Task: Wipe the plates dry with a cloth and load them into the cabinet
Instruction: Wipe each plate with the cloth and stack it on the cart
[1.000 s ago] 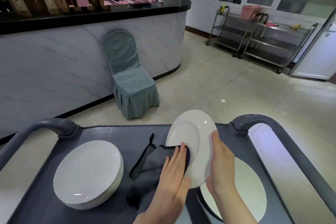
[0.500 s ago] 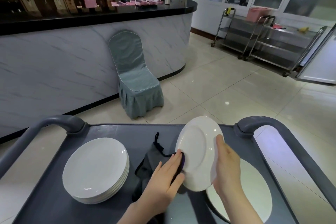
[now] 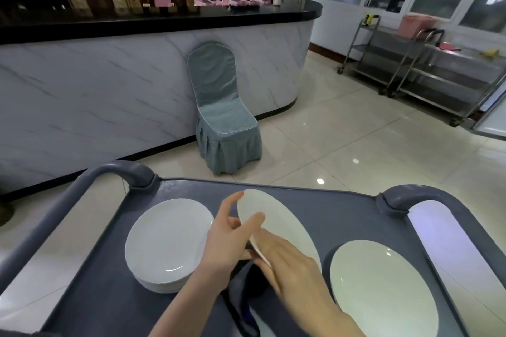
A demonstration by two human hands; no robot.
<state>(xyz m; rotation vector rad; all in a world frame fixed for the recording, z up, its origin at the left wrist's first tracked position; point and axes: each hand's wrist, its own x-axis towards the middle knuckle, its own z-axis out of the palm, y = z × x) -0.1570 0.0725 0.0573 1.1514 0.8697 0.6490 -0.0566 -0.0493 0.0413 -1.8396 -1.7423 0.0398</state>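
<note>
A pale tiled floor runs back to a marble-fronted bar counter (image 3: 164,76) with a black top, and a grey-blue covered chair (image 3: 221,117) stands against it. Everything below is placed from the tilted plate (image 3: 279,224), which is held over the middle of a grey cart (image 3: 342,216).

The left hand (image 3: 227,241) pinches that plate's left rim, with the thumb on the face and 1 finger straight up along the edge. The right hand (image 3: 295,268) lies across its near rim. It is blurred, so I cannot tell whether it grips or only steadies. The dark cloth (image 3: 241,293) is bunched just below the plate, under both hands, and any hold on it is hidden.

The cart's tray holds 3 lots:
- Left of the plate is a stack of plates (image 3: 167,241).
- Right of the plate, 1 flat plate (image 3: 380,287) shows, and it is unclear whether others lie beneath it.
- The cloth lies between them.

Far behind and to the right of the plate, steel trolleys (image 3: 438,76) carry a pink tub (image 3: 416,26).

The step looks like wiping, with the plate being turned or passed between the hands. Next, the cloth must meet whichever face is still wet, or the plate goes onto 1 of the piles. That needs a firm rim grip, since glazed china slips. No cabinet is visible, so loading seems some way off.
</note>
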